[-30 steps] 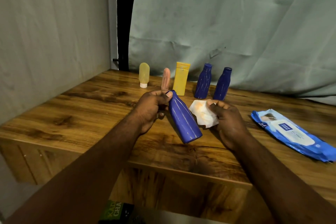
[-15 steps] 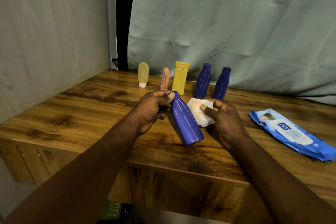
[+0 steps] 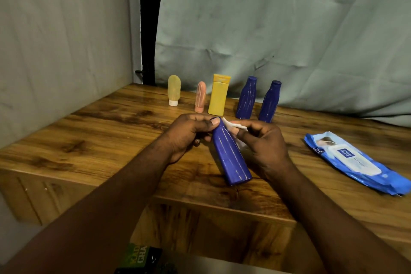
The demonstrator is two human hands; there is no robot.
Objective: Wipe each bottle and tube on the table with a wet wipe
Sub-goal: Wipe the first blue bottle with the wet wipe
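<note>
- Left hand (image 3: 189, 133) grips the neck of the blue bottle (image 3: 231, 155), thumb on the cap. Bottle is tilted, base toward 5 o'clock, probably to expose its wall.
- Right hand (image 3: 264, 144), fingers bent, pinches the wet wipe (image 3: 235, 125) against the bottle's shoulder. Looks set for a stroke.
- Whether the base touches the tabletop (image 3: 89, 140): cannot tell.
- Upright row at 12 o'clock: translucent yellow tube (image 3: 174, 89), pink tube (image 3: 200, 97), yellow bottle (image 3: 219, 95), second blue bottle (image 3: 246, 98), third blue bottle (image 3: 270, 102).
- Wipe pack (image 3: 355, 162) lies flat at 3 o'clock, near the right hand.
</note>
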